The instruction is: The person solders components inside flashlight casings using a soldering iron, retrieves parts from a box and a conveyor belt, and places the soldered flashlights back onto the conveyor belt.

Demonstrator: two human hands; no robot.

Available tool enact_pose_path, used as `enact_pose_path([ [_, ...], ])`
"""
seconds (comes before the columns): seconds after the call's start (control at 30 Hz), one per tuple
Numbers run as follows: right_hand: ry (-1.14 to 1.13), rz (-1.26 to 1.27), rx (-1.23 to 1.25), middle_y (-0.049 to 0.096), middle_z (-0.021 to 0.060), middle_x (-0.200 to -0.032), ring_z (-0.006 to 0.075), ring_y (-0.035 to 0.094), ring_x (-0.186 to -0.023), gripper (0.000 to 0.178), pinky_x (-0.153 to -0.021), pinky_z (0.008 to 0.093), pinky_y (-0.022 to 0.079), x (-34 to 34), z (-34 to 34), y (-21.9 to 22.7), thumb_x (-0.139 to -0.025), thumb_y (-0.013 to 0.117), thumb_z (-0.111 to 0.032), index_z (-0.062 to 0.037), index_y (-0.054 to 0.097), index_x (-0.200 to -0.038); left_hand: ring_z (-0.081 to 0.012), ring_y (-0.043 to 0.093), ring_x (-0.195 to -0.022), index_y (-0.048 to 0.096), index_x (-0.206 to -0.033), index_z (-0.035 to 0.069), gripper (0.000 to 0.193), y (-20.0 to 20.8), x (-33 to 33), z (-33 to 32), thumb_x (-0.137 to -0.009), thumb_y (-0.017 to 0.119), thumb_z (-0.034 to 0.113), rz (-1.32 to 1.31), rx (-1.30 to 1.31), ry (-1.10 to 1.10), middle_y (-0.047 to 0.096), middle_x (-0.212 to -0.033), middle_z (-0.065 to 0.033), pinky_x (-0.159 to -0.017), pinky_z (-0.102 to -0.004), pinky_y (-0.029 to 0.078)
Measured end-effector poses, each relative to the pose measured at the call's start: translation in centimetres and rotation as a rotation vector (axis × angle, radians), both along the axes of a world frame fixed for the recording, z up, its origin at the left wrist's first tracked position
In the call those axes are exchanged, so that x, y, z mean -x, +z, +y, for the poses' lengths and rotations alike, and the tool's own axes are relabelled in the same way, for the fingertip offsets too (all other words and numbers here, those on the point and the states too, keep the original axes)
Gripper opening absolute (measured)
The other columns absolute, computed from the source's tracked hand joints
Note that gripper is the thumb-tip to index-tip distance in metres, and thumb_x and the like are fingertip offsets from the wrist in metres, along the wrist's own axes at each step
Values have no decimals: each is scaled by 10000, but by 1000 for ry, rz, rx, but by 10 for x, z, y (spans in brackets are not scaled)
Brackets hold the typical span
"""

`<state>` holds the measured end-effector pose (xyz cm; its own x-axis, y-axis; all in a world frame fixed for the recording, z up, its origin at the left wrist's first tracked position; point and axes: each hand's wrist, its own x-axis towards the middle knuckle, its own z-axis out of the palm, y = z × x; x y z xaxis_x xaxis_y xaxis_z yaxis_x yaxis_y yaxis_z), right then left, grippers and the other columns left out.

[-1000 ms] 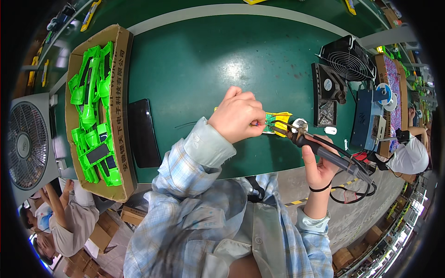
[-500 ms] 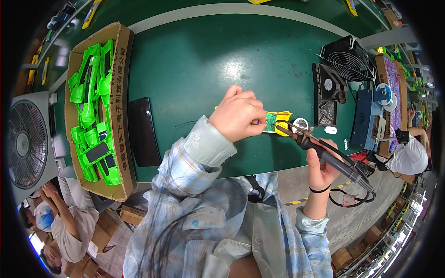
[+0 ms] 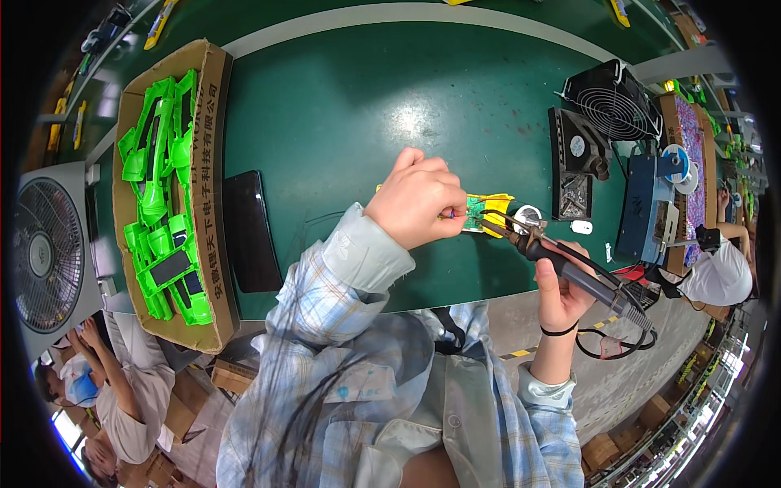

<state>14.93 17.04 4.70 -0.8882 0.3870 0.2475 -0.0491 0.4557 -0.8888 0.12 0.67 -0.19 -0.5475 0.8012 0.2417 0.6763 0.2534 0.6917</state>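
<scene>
My right hand [image 3: 565, 299] grips a soldering iron [image 3: 587, 282] by its dark handle, its tip pointing left over a small green circuit board [image 3: 474, 213]. The board sits in a yellow plastic casing [image 3: 499, 202] on the green bench. With bent fingers, my left hand [image 3: 419, 199] pinches thin coloured wires [image 3: 448, 216] at the board's left edge. That hand covers much of the casing's left part. Whether the iron's tip touches the board is too small to tell. A thin dark wire [image 3: 324, 216] runs out left of my left wrist.
A cardboard box [image 3: 213, 195] of green plastic casings stands left, beside a black tablet-like slab [image 3: 254, 232]. To the right are a round white tin [image 3: 529, 217], a black tray [image 3: 573, 195], a black fan [image 3: 612, 104], a blue soldering station [image 3: 644, 203] and a solder spool [image 3: 682, 169].
The soldering iron's tip has shifted very slightly left over the board. My left hand stays in place. At lower left, another person's arms and head have moved.
</scene>
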Motion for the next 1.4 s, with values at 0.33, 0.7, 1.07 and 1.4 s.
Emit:
enact_pose_path([
  [0.33,1,13,22,566,82,-767,83,451,-574,203,-485,178,338,1,-1,-1,-711,614,-23,43,575,-899,-128,482,-644,567,-555,111,76,0,0,-1,-585,635,130,5,-12,19,499,-558,40,-716,-292,303],
  [0.7,9,24,9,568,83,-781,89,457,-580,204,-490,180,343,1,-1,1,-708,612,-18,43,575,-900,-128,481,-638,567,-556,109,71,1,0,-1,-583,630,127,-8,-11,18,499,-562,35,-721,-291,305],
  [1.07,-10,-10,48,570,89,-796,101,475,-616,201,-519,187,356,0,0,-3,-718,612,-23,45,575,-903,-124,482,-636,568,-556,110,71,1,0,-1,-584,630,127,1,-17,11,504,-560,40,-707,-281,305],
  [1.4,-80,-92,155,572,110,-892,148,542,-792,198,-728,237,419,1,-2,0,-741,593,7,56,557,-930,-127,488,-654,573,-562,112,75,2,0,-1,-586,639,136,12,20,5,515,-574,33,-717,-290,308],
])
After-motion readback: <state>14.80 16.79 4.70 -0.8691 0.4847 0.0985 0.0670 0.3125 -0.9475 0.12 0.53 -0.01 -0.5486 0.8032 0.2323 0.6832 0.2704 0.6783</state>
